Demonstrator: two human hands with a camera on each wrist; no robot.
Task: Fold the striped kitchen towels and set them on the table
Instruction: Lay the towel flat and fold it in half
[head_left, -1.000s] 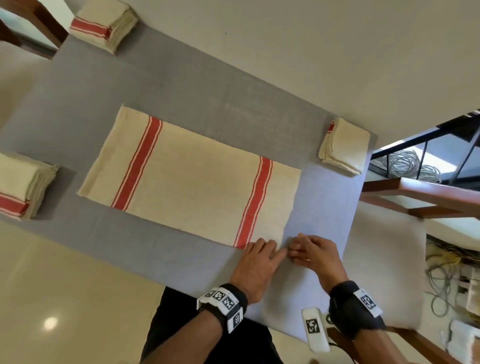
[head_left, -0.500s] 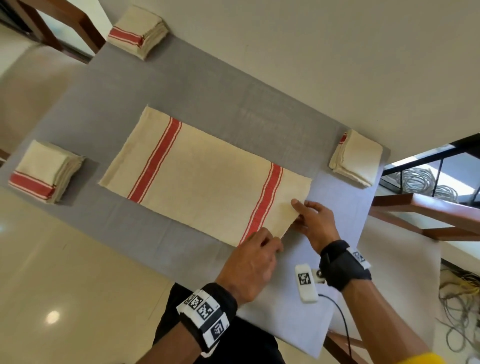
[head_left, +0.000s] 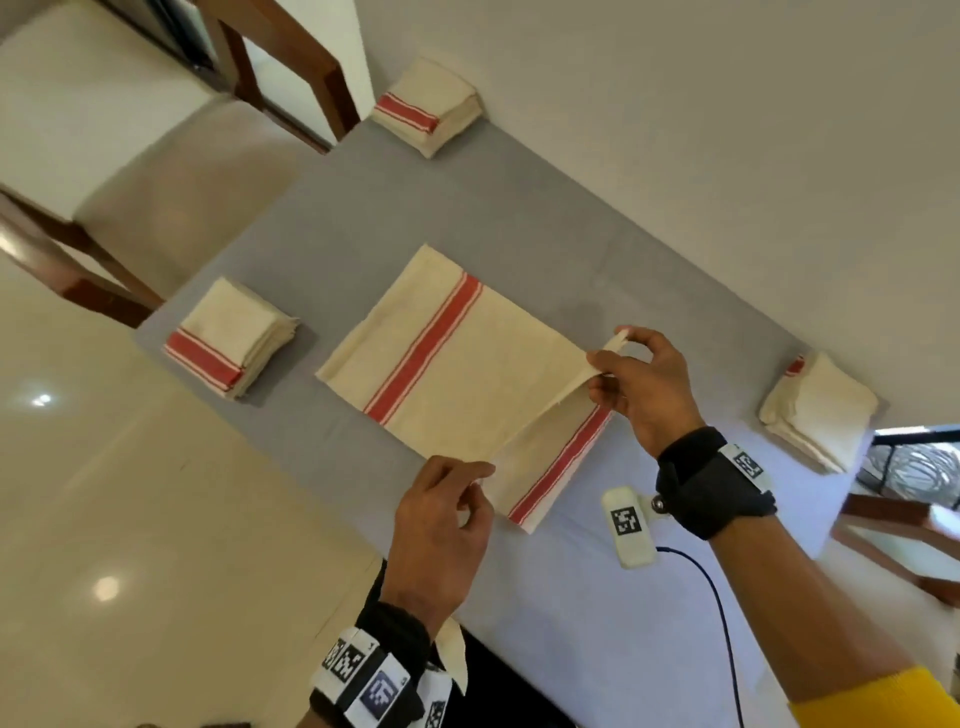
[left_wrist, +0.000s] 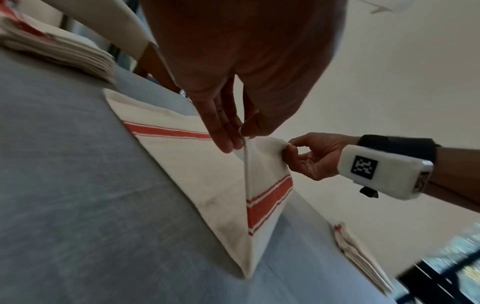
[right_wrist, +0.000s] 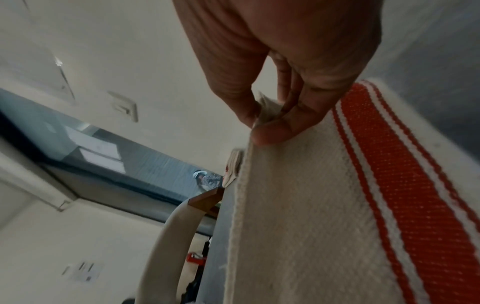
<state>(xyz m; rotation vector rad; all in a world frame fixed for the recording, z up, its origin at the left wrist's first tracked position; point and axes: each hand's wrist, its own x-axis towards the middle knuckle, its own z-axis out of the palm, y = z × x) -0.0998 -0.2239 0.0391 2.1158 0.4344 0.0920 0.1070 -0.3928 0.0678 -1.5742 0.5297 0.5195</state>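
Observation:
A cream kitchen towel (head_left: 457, 364) with red stripes lies on the grey table (head_left: 322, 218). Its right-hand end is lifted and doubled back over the flat part, so the fold near the red stripe (head_left: 566, 462) stands up. My left hand (head_left: 480, 475) pinches the near corner of the lifted end. My right hand (head_left: 605, 364) pinches the far corner, held above the cloth. The left wrist view shows the left hand (left_wrist: 239, 135) gripping the hem and the right hand (left_wrist: 285, 150) on the other corner. In the right wrist view, thumb and fingers (right_wrist: 267, 131) clamp the towel (right_wrist: 311, 226).
Folded towel stacks sit at the table's far corner (head_left: 426, 104), left edge (head_left: 234, 338) and right edge (head_left: 815, 405). Wooden chairs stand at the far left (head_left: 104, 130) and right (head_left: 909, 519). A blue cable (head_left: 727, 623) hangs from my right wrist.
Both hands took hold of the towel's right-end corners, lifted them off the table and carried them left over the flat part. The head view swung round.

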